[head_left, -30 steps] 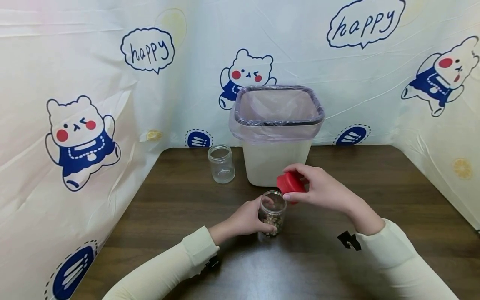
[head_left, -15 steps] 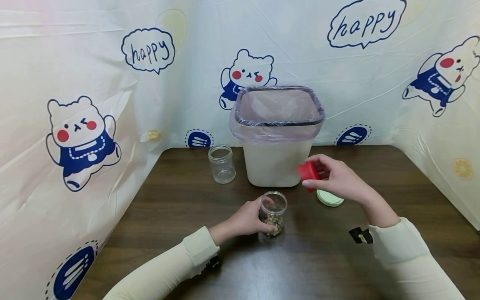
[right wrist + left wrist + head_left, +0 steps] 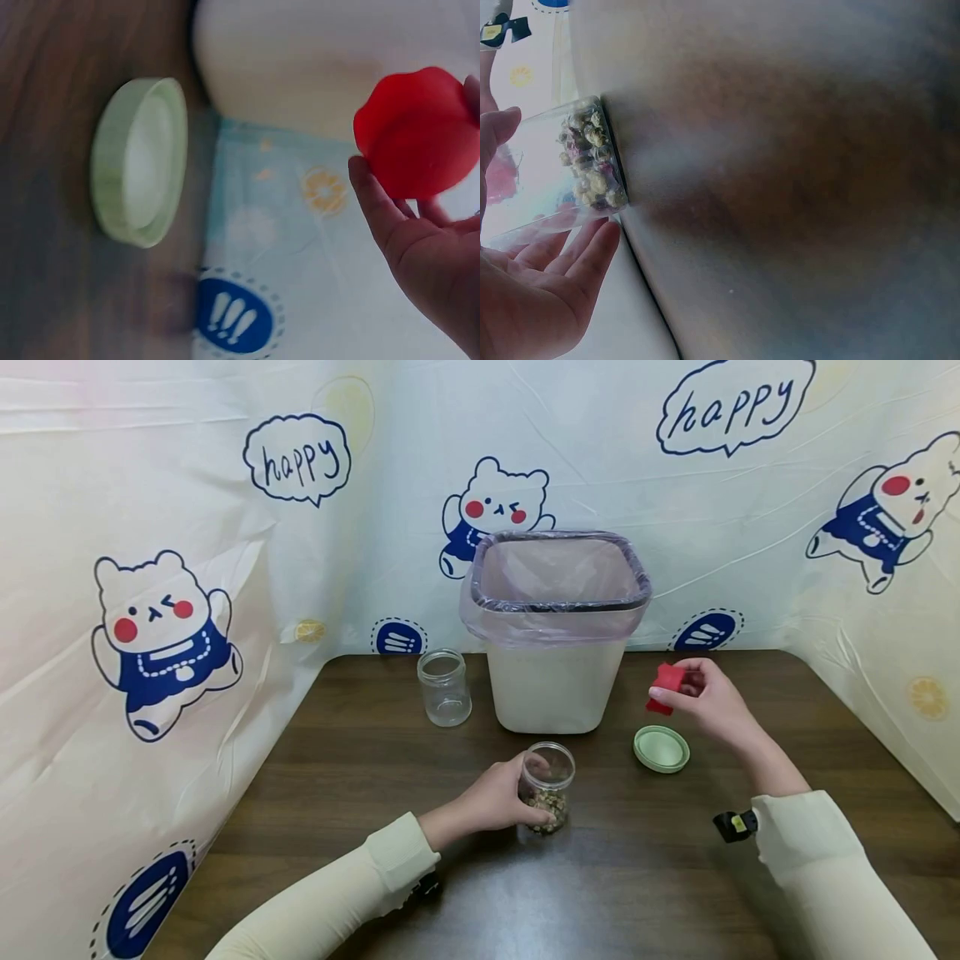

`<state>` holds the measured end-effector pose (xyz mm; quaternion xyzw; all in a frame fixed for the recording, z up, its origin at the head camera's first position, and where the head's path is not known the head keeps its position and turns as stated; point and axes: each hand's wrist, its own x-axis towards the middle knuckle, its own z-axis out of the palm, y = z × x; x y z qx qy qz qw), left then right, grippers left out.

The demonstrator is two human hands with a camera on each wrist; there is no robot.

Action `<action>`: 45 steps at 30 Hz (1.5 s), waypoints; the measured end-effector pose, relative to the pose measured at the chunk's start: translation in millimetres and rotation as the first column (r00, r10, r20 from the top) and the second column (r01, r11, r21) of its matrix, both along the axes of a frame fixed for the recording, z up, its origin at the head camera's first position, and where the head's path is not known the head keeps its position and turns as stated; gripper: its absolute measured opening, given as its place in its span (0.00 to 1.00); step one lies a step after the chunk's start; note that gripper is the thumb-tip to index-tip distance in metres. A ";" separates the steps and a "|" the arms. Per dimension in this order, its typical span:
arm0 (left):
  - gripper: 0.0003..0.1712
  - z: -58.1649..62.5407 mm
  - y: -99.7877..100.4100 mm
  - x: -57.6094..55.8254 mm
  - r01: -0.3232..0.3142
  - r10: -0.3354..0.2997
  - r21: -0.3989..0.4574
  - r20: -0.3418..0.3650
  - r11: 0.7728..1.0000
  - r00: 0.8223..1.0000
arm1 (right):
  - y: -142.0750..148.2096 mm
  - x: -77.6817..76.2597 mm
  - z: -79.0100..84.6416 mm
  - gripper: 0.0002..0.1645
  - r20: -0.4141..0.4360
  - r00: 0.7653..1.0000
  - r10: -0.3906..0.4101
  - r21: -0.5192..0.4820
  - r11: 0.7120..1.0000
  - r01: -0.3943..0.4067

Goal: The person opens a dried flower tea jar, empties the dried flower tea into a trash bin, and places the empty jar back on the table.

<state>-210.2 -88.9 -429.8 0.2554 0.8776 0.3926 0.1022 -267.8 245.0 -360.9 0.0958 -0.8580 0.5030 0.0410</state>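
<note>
Jar (image 3: 550, 783) stands upright on the table (image 3: 360, 781), in front of the bin (image 3: 547, 685), mouth up, no lid on. Buds (image 3: 591, 161) fill its lower part; look dried, kind unclear. Left hand (image 3: 491, 796) grips the jar, thumb one side, fingers the other, probably to steady it. Right hand (image 3: 712, 700) pinches the red piece (image 3: 663, 687) between thumb and fingers, raised off the table, right of the bin. It's tipped on its side, likely held well off the jar to leave the mouth free. Lid (image 3: 662, 749) lies right and front of the bin, hollow side up, presumably parked there within reach; which jar it fits, can't tell. Second jar (image 3: 445, 689) upright, left of the bin, lidless, likely set aside. Bag (image 3: 551, 628) folded over the bin's rim, likely to keep it in place; bottom inside hidden. Cloth (image 3: 600, 452) behind the bin. Red piece's use unclear: scalloped edge, maybe a cup. Right thumb cut off in right wrist view; table blurred in left wrist view.
</note>
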 end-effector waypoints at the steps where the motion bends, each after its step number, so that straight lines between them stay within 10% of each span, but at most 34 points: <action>1: 0.36 0.0 0.0 -0.1 0.000 0.000 0.001 0.000 1.000 1.000 | 3.2 -1.6 -2.6 0.39 0.011 1.000 -0.022 -0.008 1.000 0.022; 15: 0.35 1.0 0.7 -0.7 0.015 -0.015 0.008 -0.005 1.000 1.000 | 35.7 -16.0 -31.0 0.53 0.201 0.952 -0.231 -0.026 0.970 0.240; 45: 0.35 1.6 -0.6 1.2 0.003 -0.003 0.005 0.007 1.000 1.000 | 50.2 -29.3 -60.0 0.55 0.277 0.933 -0.229 0.132 0.971 0.199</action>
